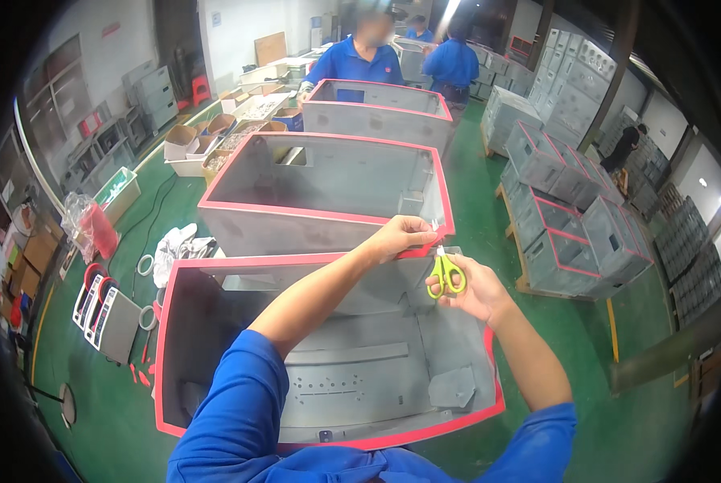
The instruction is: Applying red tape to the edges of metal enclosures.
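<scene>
Just below me stands a large open grey metal box [344, 366], its rim lined with red edging strip [328, 442]. My left hand [404, 237] reaches across to the box's far right corner, thumb and fingers pinched on a piece of red strip [425, 248]. Close beside it, my right hand [477, 290] grips yellow-green scissors [447, 278] by the handles. Their blades point up toward the strip and are partly hidden near my left fingers. Inside the box lie a row of small holes in the panel and a grey plate [453, 388] at the right.
Two more red-rimmed boxes [328, 219] stand in line beyond, with a person in blue [352, 64] behind the farther one. Stacked metal boxes [566, 233] sit on pallets to the right. At left on the green floor are white-and-grey machines [112, 322] and a white cloth [181, 248].
</scene>
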